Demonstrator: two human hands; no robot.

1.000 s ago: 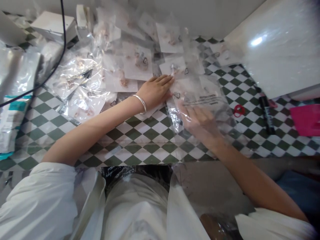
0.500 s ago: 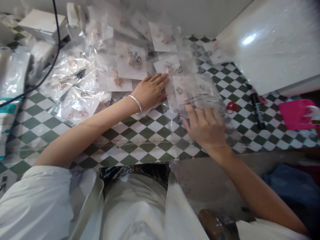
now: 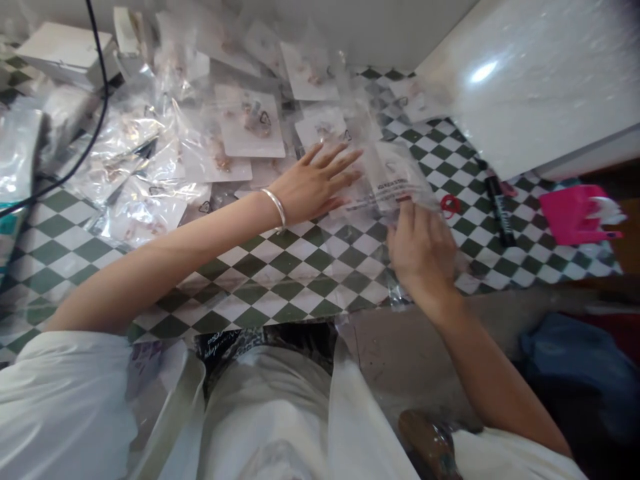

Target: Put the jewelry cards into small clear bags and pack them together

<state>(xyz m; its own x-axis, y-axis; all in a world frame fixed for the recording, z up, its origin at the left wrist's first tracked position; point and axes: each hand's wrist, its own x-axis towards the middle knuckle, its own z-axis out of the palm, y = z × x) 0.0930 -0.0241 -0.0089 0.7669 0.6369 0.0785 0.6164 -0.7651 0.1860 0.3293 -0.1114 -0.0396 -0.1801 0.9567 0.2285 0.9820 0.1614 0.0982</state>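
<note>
Two hands (image 3: 320, 183) (image 3: 423, 250), one clear bag (image 3: 395, 180), one marker (image 3: 497, 203)

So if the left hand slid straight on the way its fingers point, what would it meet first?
Probably the clear printed bag just past the left hand; its fingers point up-right, seemingly already touching the bag's edge. Depth is unclear.

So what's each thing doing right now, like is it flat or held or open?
Left hand: open, fingers spread, palm down on the clear bags.
Right hand: fingers on the edge of a clear bag.
Clear bag: flat on the table, under both hands.
Bracelet: on the left wrist.
Black marker: lying flat, cap on.
Red ring: lying flat.
Pink thing: lying at the table's edge.
Bagged cards: spread out, overlapping.
</note>
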